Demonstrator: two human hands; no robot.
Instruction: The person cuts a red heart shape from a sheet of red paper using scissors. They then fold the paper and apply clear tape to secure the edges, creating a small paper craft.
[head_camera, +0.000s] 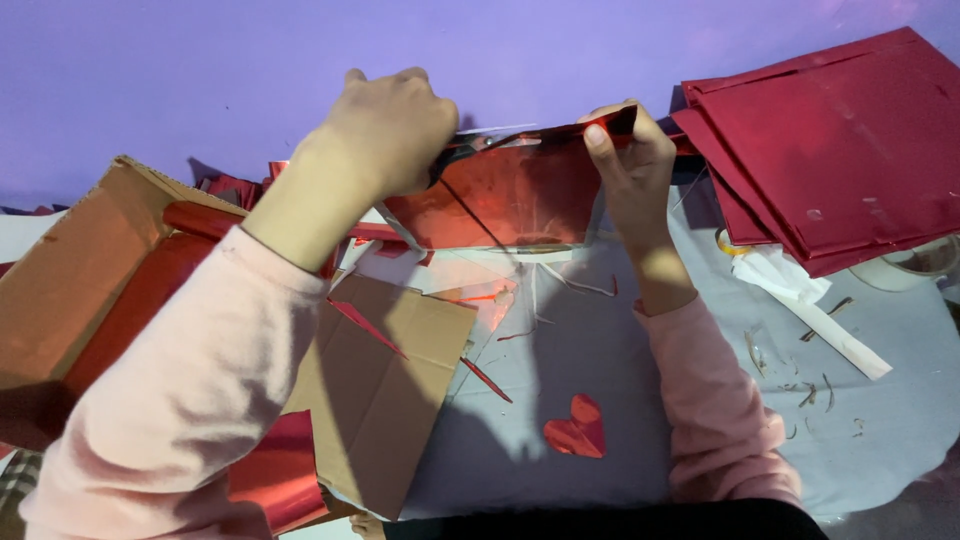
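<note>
My left hand is closed around what looks like the dark handle of a pair of scissors, at the top left edge of a shiny red foil sheet. The sheet is held upright above the table. My right hand pinches the sheet's upper right corner, thumb in front. A thin cut line runs down the sheet from the scissors. A small red foil heart lies on the white table cover between my forearms. Both arms wear pink sleeves.
An open cardboard box holding red foil rolls sits at the left, its flap lying flat. A stack of dark red sheets lies at the upper right, with a tape roll, white paper strips and scraps below.
</note>
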